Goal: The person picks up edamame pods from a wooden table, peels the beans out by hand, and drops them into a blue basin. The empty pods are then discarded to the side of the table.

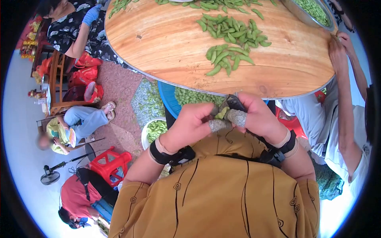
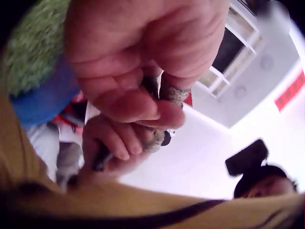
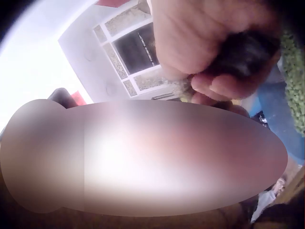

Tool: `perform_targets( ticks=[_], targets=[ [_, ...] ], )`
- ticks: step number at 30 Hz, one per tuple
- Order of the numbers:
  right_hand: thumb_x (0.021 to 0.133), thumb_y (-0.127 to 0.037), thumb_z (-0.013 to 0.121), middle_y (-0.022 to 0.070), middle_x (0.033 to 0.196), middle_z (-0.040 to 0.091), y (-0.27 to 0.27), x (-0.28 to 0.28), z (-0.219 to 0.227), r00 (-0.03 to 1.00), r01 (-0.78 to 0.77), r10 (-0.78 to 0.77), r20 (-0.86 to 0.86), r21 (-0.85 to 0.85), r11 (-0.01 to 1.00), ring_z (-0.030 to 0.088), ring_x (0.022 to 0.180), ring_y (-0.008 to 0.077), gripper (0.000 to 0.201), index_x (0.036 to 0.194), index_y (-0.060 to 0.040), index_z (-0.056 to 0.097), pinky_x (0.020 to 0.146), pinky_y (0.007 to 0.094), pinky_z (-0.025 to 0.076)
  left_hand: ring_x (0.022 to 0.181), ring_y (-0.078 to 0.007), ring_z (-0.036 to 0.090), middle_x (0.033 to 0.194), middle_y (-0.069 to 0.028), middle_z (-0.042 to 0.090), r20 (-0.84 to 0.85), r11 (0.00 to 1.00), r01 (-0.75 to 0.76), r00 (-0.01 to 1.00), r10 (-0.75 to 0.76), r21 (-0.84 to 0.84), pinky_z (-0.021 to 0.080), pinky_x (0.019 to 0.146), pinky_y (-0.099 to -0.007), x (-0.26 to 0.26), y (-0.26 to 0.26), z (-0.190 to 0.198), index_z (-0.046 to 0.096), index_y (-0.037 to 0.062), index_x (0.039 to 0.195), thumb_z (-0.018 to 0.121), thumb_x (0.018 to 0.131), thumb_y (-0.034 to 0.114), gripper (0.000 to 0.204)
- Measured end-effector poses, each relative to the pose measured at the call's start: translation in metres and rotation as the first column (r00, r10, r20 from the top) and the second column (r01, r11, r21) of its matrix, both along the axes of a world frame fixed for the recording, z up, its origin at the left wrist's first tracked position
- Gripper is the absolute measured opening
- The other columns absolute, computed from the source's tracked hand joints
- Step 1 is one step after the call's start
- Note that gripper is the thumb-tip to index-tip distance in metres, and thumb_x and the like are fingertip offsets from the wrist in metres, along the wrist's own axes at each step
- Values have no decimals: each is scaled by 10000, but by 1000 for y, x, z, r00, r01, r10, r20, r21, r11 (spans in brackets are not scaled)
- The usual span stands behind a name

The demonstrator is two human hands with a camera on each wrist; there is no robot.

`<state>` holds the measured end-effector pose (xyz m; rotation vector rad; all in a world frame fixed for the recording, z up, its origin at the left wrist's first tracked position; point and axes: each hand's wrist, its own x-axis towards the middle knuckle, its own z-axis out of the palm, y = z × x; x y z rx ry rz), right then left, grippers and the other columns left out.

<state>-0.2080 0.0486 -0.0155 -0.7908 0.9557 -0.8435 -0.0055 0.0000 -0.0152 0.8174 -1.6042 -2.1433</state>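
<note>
In the head view both hands meet at the table's near edge, over the person's lap. A green edamame pod (image 1: 222, 113) is pinched between them, mostly covered by the fingertips. My left hand (image 1: 193, 122) grips it from the left, with grey tape round the thumb. From the other side my right hand (image 1: 260, 117) holds it, its thumb also taped in grey and something dark at its curled index finger. Both wrist views show the fingers curled in close; the pod is largely hidden there. Below the hands sits a blue basin (image 1: 168, 99) of shelled green beans (image 1: 194, 96).
Loose edamame pods (image 1: 230, 31) lie in piles on the round wooden table (image 1: 158, 47). A metal bowl (image 1: 307, 14) of beans stands at the far right. A white bowl (image 1: 155, 131) of pods is on the left. Other people sit around; a red stool (image 1: 111, 162) stands behind left.
</note>
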Motion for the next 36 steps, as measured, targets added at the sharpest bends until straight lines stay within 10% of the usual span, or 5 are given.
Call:
perform_targets(
  ticks=[19,28,30,34,36],
  targets=[
    [690,-102,650,213,722,550,3,12,-21,700,-233,-233,-675,-525,819,559,695,413,203,797,-3,509,601,429,453,628,-103,470,793,-55,567,35,777,-165,983,181,607,354,527,-238,2,2,-29,569,9,971,504,895,156,177],
    [716,-90,630,202,738,561,4,10,-29,613,-331,-279,-739,-561,759,570,708,410,177,818,-4,513,616,453,457,690,-140,523,833,-76,582,228,910,-214,964,137,355,420,632,-253,-9,-1,-54,566,-31,1016,426,794,-34,263],
    [718,-92,627,203,744,562,6,6,-29,606,-330,-282,-744,-558,761,572,711,409,176,824,-4,517,618,454,457,804,-193,595,903,-97,612,204,707,65,972,113,-704,476,768,-282,-6,-4,-50,558,-45,1073,461,777,-43,311],
    [734,-95,627,204,757,567,11,3,-31,633,-258,-309,-710,-570,780,576,723,411,165,836,-6,532,620,451,458,923,-196,610,997,-116,630,268,542,92,929,256,-836,480,850,-288,-2,-5,-43,545,-42,1131,505,763,-54,370],
    [740,-97,628,203,758,567,13,4,-31,652,-231,-301,-696,-561,795,577,725,412,163,842,-7,537,619,450,458,893,-148,608,1003,-115,644,355,933,172,933,-52,-316,493,805,-273,3,-6,-30,575,-33,1114,562,790,-41,324]
  ],
)
